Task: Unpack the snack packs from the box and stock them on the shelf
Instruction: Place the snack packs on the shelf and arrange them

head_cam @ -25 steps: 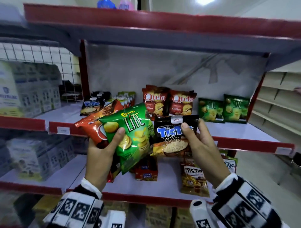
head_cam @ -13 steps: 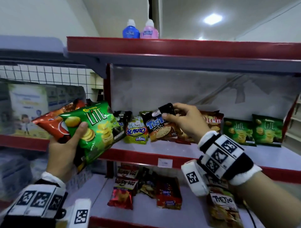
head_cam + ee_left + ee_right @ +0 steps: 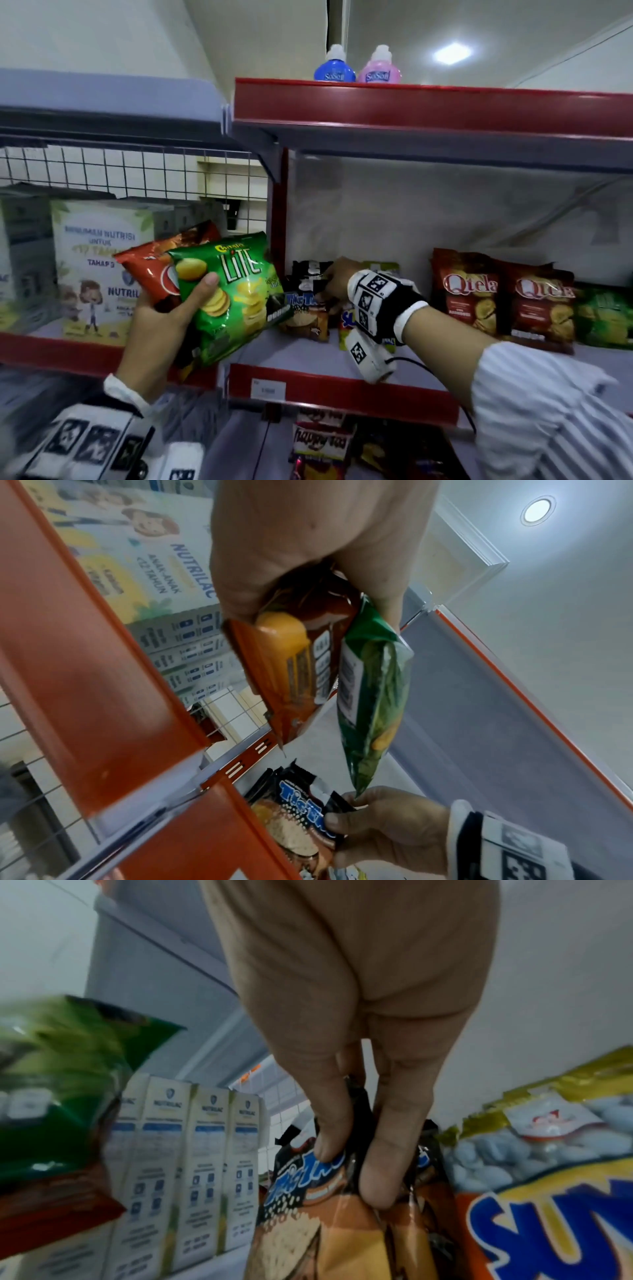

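My left hand (image 3: 171, 308) grips two packs in front of the shelf post: a green Chitato Lite pack (image 3: 233, 294) over a red-orange pack (image 3: 154, 270). The left wrist view shows both, the red-orange pack (image 3: 294, 656) and the green pack (image 3: 373, 691), hanging from my left hand (image 3: 308, 547). My right hand (image 3: 337, 281) reaches onto the middle shelf (image 3: 342, 377) and pinches the top of a black Tic Tac pack (image 3: 305, 308) standing at the shelf's left end. In the right wrist view, thumb and finger of my right hand (image 3: 356, 1164) clamp the Tic Tac pack (image 3: 301, 1218).
A yellow Sukro pack (image 3: 548, 1191) stands right of the Tic Tac pack. Two red Qtela packs (image 3: 500, 298) and green Lite packs (image 3: 603, 318) stand further right. Nutrilac boxes (image 3: 99, 270) fill the left bay. Two bottles (image 3: 356, 66) sit on top. More snacks (image 3: 322, 445) lie below.
My right hand has carried the Tic Tac pack from in front of me to the left end of the middle shelf. The left hand with its two packs has shifted left.
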### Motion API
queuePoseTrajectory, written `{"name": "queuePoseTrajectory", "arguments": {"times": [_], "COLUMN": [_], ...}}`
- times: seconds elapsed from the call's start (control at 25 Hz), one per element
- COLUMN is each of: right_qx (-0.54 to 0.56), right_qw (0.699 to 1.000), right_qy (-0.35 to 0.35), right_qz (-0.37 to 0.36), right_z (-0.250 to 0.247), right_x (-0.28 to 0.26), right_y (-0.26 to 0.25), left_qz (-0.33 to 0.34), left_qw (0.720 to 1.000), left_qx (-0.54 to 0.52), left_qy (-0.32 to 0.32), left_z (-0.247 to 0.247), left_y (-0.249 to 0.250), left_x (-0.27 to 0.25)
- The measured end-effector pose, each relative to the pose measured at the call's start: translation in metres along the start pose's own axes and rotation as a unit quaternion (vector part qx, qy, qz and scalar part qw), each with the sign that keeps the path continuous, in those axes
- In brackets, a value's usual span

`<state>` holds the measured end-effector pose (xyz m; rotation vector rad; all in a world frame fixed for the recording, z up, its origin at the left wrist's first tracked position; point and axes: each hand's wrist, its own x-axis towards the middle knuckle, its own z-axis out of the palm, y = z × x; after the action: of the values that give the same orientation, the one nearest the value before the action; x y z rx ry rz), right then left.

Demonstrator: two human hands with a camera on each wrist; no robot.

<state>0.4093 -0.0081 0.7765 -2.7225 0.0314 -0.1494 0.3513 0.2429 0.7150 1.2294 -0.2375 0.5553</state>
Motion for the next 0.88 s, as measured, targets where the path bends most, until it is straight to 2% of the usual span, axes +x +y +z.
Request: {"name": "queuePoseTrajectory", "arguments": {"times": [0.08,0.28,0.36,0.44,0.52,0.6,0.68,0.72,0.88], "right_qx": [-0.015,-0.081,-0.084,0.027,0.185,0.278,0.279,0.257,0.245], "right_qw": [1.0,0.996,0.996,0.997,0.971,0.95,0.95,0.955,0.96], "right_qy": [0.005,-0.036,-0.009,0.074,0.136,0.092,0.022,0.014,0.065], "right_qz": [0.01,0.031,0.023,-0.003,-0.06,-0.112,-0.139,-0.144,-0.118], "right_z": [0.012,0.009,-0.001,-0.015,-0.029,-0.04,-0.046,-0.049,-0.069], "right_x": [0.012,0.016,0.009,-0.002,-0.022,-0.046,-0.07,-0.081,-0.123], "right_y": [0.0,-0.008,-0.009,-0.008,-0.009,-0.001,0.013,0.025,0.087], "left_qz": [-0.015,-0.037,-0.038,-0.037,-0.031,-0.027,-0.03,-0.037,-0.065], "left_qw": [1.0,0.998,0.998,0.997,0.994,0.991,0.985,0.982,0.96], "left_qx": [-0.008,-0.016,-0.028,-0.043,-0.066,-0.086,-0.101,-0.109,-0.114], "left_qy": [-0.01,-0.039,-0.044,-0.051,-0.077,-0.101,-0.135,-0.153,-0.249], "left_z": [-0.003,-0.001,0.004,0.013,0.028,0.05,0.074,0.089,0.152], "left_y": [-0.009,-0.027,-0.029,-0.029,-0.027,-0.025,-0.024,-0.023,-0.018], "left_x": [0.006,0.017,0.019,0.018,0.014,0.007,-0.004,-0.011,-0.045]}}
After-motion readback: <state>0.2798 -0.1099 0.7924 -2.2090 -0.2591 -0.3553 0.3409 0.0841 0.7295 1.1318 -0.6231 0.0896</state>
